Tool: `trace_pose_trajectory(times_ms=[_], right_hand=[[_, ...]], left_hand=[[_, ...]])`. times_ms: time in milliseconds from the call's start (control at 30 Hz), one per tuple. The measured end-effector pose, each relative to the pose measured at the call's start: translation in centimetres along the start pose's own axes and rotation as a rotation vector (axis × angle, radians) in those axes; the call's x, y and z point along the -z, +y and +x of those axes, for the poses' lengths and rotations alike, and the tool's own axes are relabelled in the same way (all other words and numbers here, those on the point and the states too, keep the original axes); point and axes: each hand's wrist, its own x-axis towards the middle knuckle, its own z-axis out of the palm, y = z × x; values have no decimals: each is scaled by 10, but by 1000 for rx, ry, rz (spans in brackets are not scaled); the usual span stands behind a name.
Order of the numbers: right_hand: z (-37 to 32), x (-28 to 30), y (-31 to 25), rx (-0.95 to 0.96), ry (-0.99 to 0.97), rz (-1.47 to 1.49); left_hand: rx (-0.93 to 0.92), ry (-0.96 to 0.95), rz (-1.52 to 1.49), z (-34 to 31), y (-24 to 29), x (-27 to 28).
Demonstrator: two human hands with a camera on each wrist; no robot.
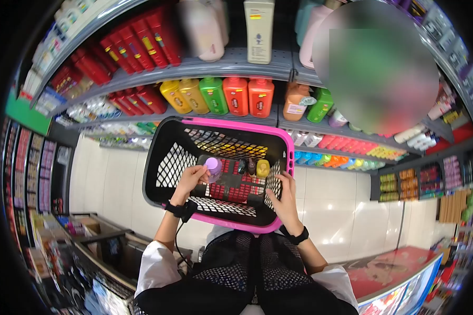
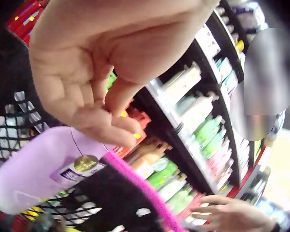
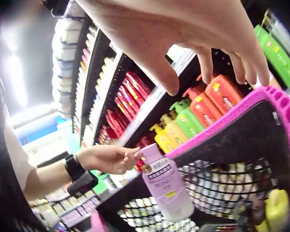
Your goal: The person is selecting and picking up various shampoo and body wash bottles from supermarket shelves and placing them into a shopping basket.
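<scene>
My left hand [image 1: 192,178] pinches a light purple bottle [image 3: 168,191] by its cap, with fingertips and thumb at the top. The bottle hangs over the inside of a black mesh basket with a pink rim [image 1: 220,124]. My right hand [image 1: 284,200] is at the basket's right end, fingers spread and loosely bent, nothing held. In the right wrist view its fingertips reach right at the pink rim. Inside the basket, toward the right, are a yellow bottle [image 1: 263,168] and small dark items [image 1: 251,167] beside it.
Beyond the basket rise store shelves [image 1: 220,71] with red bottles [image 1: 126,50], a row of yellow, green and orange pump bottles [image 1: 236,97] and a tall beige bottle [image 1: 259,34]. Tiled floor [image 1: 341,199] extends right. Behind at left stands a cluttered bin [image 1: 105,241].
</scene>
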Motion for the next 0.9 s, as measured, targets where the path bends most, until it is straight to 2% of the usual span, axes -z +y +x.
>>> trace_pose_trajectory(times_ms=[33,100,167,200,233,267,300,333,367,400,433,500,567,767,800,833,867,900], right_hand=[[-7,-1,6,-20,32,-4],[-24,-3,13,-161,180,-101],[-34,-8,18,-241,244,-101],[-41,-13,23,-323,246,28],[-50,-19,31,-400,251,161],[-63,-36,55,-364,231,66],[-67,-40,53,-414,196,46],[-69,-46,54,-384,229,-2],[-71,-50,55,-354,258,-52],[-69,-51,56,-371,282,-62],[-65,-49,56,-452,252,-41],[-60,-48,58,-549,248,-23],[-56,-50,63,-434,314,-64],[-44,-42,64,-571,297,-73],[-44,-41,69,-519,303,-89],[-44,-41,76,-467,306,-108],[-45,-42,87,-440,320,-128],[-45,-43,95,-413,333,-150]], left_hand=[[-15,-61,41,21,-18,11],[9,-44,110,64,-56,20],[21,15,175,101,-78,19],[178,35,141,118,-82,18],[220,-26,104,145,-106,27],[328,-100,88,168,-119,34],[438,-173,77,184,-123,34],[445,-59,73,192,-121,19],[419,-112,15,221,-155,22],[433,-56,-90,233,-168,10],[448,0,-194,243,-178,-1],[450,-23,-199,263,-203,-18],[356,-11,-434,272,-217,-37],[334,-101,-558,303,-239,-77],[339,-218,-496,325,-258,-72],[295,-236,-603,327,-257,-74],[102,-176,-464,337,-269,-84],[63,-217,-411,335,-267,-86]])
